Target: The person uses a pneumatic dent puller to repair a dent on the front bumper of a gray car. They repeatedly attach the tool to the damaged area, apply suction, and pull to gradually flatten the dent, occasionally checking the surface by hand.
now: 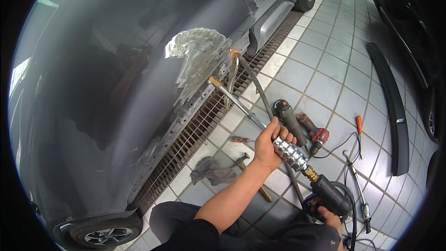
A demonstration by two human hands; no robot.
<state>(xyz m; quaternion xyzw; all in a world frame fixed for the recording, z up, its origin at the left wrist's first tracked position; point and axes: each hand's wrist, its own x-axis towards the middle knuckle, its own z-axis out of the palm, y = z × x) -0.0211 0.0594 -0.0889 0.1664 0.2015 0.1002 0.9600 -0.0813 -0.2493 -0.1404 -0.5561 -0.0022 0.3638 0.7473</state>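
Slide hammer (291, 155) is stretched between the person and the side of the grey car (134, 111), and its brass tip (214, 82) meets the lower edge of the bare metal patch (200, 58); whether the tip is fixed there or only leans, I cannot tell. The left hand (269, 148) is closed around the front end of the ribbed silver weight, while the right hand (329, 216) wraps the black rear handle, with part of its fingers hidden. In my judgement, the step in hand is the pulling of the panel metal, or the preparing of it; such a pull calls for a straight shaft, a secure tip and a left hand free to slide with the weight. About the edges: the panel's pierced bottom flange (188, 111) runs just above the floor grate (179, 151), and a grey cable (258, 86) from the orange clamp (235, 54) passes close behind the left hand, so it could catch. Near the weight, the angle grinder (291, 123) and the red cordless drill (314, 132) lie on the tiles; more open floor is beyond them, before the black trim strip (394, 111).
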